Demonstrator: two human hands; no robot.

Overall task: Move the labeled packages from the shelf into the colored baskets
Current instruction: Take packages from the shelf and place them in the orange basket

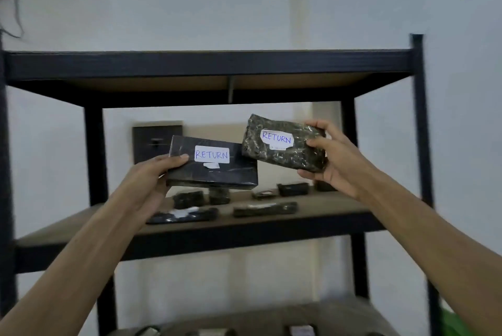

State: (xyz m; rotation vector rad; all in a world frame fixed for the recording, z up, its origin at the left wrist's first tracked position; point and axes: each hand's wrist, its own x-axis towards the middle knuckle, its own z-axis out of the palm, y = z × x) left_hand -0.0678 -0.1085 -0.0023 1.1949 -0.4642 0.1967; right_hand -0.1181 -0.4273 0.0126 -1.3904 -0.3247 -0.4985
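Observation:
I hold two dark packages up in front of the middle shelf [320,209]. My left hand [156,176] grips the left end of a flat black box [236,175] whose white label reads RETURN. My right hand [330,157] grips the right end of a crinkled dark wrapped package [260,149], also labelled RETURN and tilted down to the right. Both labels face me. Several more dark packages [264,209] lie on the shelf board below my hands.
The black metal rack has an upper shelf [206,63] and a lower shelf [271,319] carrying more items. A dark wall plate [146,142] sits behind the rack. Something green [453,322] shows at the bottom right. Rack posts stand on both sides.

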